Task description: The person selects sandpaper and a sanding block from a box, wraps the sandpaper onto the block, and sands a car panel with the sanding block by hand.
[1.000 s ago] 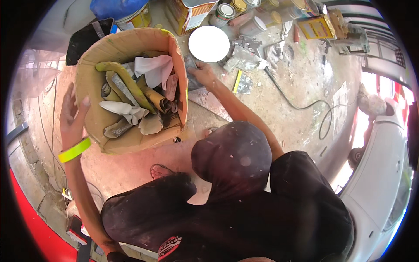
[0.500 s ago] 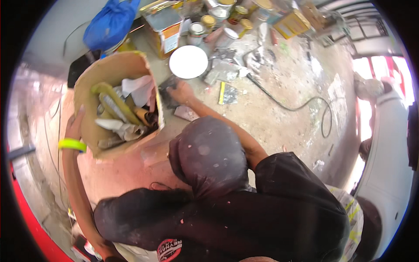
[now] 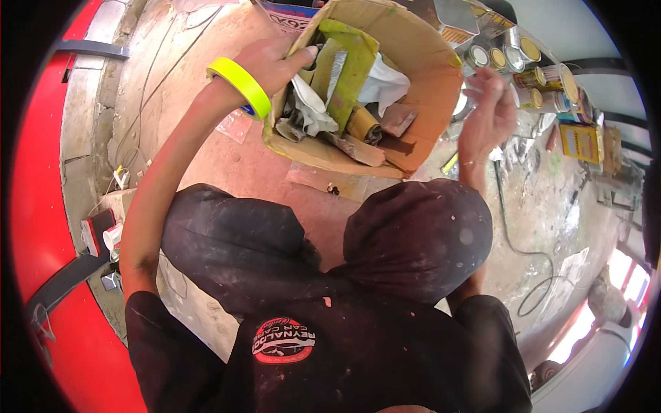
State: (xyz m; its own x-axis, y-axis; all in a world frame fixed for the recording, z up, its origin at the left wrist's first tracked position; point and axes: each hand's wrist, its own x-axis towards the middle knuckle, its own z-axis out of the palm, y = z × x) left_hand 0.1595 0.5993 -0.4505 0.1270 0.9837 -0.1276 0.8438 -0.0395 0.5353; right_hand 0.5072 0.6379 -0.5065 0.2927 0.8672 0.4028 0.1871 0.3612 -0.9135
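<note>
- brown cardboard box with curved, rough-edged walls point(image 3: 430, 69) is beyond our knees in dusty black trousers point(image 3: 416, 234), its opening turned up toward us; we cannot tell whether its base touches the floor.
- our left hand point(image 3: 272, 65) is closed over the box's left rim, and a fluorescent yellow ring point(image 3: 239, 84) circles that wrist.
- our right hand point(image 3: 490, 113) is just beside the box's right wall, fingers loosely bent and partly spread, slightly blurred; we cannot tell whether the fingertips touch the cardboard.
- inside the box we see a bent yellow-green strip point(image 3: 352, 76), a crumpled whitish sheet point(image 3: 311, 110), a rolled tan tube point(image 3: 363, 125) and a flat reddish-brown piece point(image 3: 399, 118).
- past our right hand, round metal cans point(image 3: 509, 58) stand grouped near a yellow printed carton point(image 3: 580, 142).
- nearer us on that side, a thin black cable point(image 3: 503, 206) loops across the stained concrete floor point(image 3: 554, 206).
- far to our left, a smooth red panel point(image 3: 34, 172) curves along the edge.
</note>
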